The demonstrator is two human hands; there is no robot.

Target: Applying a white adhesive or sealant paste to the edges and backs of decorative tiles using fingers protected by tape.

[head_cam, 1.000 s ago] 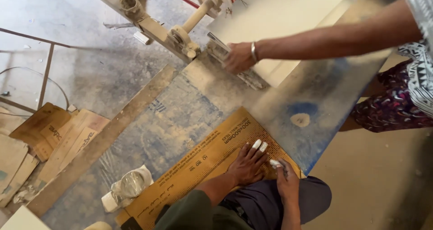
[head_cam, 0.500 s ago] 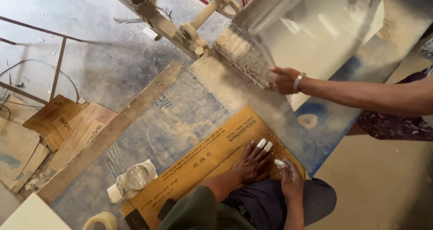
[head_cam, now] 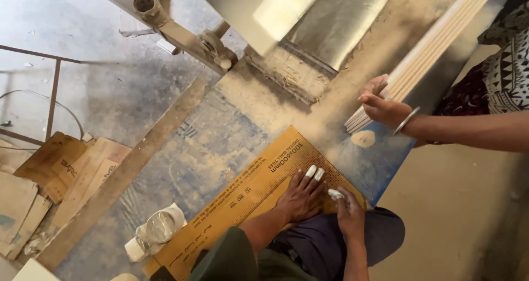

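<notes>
— Under the left hand point(head_cam: 300, 195)?
— Flattened brown cardboard box point(head_cam: 248, 195) with dark print, lying flat and slantwise on the dusty blue table point(head_cam: 182, 165), near its front edge; fingers point(head_cam: 311, 172) white-tipped.
— By the right hand point(head_cam: 348, 212)?
— Small white lump point(head_cam: 334, 193), pinched at the cardboard's right corner.

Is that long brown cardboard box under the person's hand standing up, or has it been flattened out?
Flattened. The cardboard lies flat on the dusty blue work surface, with the left hand spread palm-down on it and the right hand beside it at its edge.
</notes>
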